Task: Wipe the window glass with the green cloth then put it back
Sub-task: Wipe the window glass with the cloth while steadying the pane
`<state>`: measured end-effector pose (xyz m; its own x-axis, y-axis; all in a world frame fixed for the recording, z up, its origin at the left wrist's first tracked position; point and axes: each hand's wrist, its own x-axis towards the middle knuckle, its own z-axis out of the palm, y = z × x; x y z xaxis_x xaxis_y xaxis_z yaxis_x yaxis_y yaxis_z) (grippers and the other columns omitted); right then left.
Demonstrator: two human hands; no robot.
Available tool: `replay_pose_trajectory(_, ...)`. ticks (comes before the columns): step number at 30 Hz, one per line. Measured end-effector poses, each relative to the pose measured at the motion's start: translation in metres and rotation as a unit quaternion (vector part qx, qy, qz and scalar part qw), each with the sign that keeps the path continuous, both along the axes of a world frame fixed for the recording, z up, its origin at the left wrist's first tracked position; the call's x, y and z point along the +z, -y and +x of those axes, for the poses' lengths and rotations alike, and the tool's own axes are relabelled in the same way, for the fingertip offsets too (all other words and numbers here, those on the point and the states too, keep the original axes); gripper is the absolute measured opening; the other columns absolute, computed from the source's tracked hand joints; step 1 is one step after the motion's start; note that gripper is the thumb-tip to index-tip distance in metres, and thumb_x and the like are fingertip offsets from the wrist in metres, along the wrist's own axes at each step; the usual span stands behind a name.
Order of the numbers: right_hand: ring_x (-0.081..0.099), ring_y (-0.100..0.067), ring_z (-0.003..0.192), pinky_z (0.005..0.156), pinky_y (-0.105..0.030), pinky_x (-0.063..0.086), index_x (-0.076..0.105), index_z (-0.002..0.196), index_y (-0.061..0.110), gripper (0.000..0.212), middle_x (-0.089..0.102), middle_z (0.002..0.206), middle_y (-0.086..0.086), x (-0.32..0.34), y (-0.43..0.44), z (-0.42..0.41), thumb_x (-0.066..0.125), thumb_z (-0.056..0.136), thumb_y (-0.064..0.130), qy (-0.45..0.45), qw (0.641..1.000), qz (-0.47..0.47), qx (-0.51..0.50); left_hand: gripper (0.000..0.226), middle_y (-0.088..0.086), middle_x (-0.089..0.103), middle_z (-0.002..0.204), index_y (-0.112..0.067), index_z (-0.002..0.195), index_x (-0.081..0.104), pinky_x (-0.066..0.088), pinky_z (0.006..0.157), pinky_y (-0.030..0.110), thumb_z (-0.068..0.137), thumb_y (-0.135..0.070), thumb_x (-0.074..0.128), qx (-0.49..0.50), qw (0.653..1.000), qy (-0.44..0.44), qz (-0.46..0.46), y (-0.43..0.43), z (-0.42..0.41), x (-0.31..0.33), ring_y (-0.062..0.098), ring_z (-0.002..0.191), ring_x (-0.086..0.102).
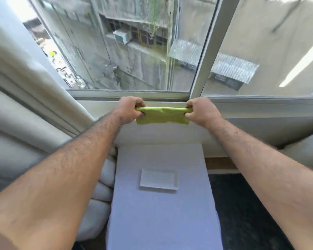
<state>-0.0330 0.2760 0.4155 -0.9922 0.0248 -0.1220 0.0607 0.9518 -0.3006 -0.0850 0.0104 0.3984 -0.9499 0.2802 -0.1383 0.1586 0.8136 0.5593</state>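
Observation:
The green cloth (163, 116) is folded into a narrow band and stretched level between both hands, just below the window sill. My left hand (129, 109) pinches its left end and my right hand (201, 111) pinches its right end. The window glass (126, 51) rises right behind the cloth, streaked and dusty, with a white frame post (209, 51) dividing it from a second pane (271, 47). The cloth hangs in the air, apart from the glass.
A white table (163, 213) stands directly below my arms with a small white rectangular tray (159, 179) on it. A pale curtain (25, 98) hangs at the left. Dark floor (242, 204) lies to the right of the table.

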Motion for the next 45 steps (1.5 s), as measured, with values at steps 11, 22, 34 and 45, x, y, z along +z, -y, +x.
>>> replay_pose_trajectory(11,0.064,-0.022,0.083,0.082,-0.03,0.053,0.082,0.111,0.008,0.025,0.081,0.099,-0.014,0.273,-0.001,-0.026,0.081,0.088,0.018,-0.23,0.971,-0.05,0.046,0.019,0.007,0.065,0.094,-0.007,0.106,0.07,0.055,0.079,0.033,0.087,-0.006,0.07,0.065,0.975,-0.124,0.172,0.024,-0.015,0.27,0.022,0.089,0.06)
replay_pose_trajectory(22,0.075,-0.027,0.085,0.075,-0.03,0.056,0.083,0.106,0.006,0.019,0.081,0.093,-0.012,0.481,0.025,-0.023,0.08,0.088,0.014,-0.432,0.894,-0.109,0.046,0.03,0.003,0.071,0.104,-0.011,0.115,0.068,0.057,0.074,0.031,0.085,-0.008,0.072,0.135,0.854,-0.302,0.4,0.034,-0.022,0.478,0.022,0.098,0.065)
replay_pose_trajectory(34,0.066,-0.027,0.131,0.115,-0.039,0.051,0.067,0.135,0.01,0.058,0.071,0.138,-0.014,0.504,0.02,-0.067,0.077,0.093,0.048,-0.489,0.864,0.025,0.118,0.029,0.016,0.079,0.11,-0.006,0.113,0.075,0.053,0.083,0.027,0.085,0.002,0.071,0.109,0.807,-0.552,0.181,0.034,-0.056,0.602,0.03,0.101,0.074)
replay_pose_trajectory(45,-0.002,-0.028,0.168,0.137,-0.05,0.014,-0.004,0.169,0.003,0.104,-0.008,0.18,-0.013,0.52,-0.062,-0.162,0.045,0.103,0.067,-0.609,0.785,0.104,-0.052,0.024,0.023,0.075,0.095,-0.005,0.107,0.074,0.056,0.086,0.049,0.088,0.005,0.065,0.167,0.767,-0.62,-0.007,0.006,-0.135,0.603,0.04,0.106,0.063)
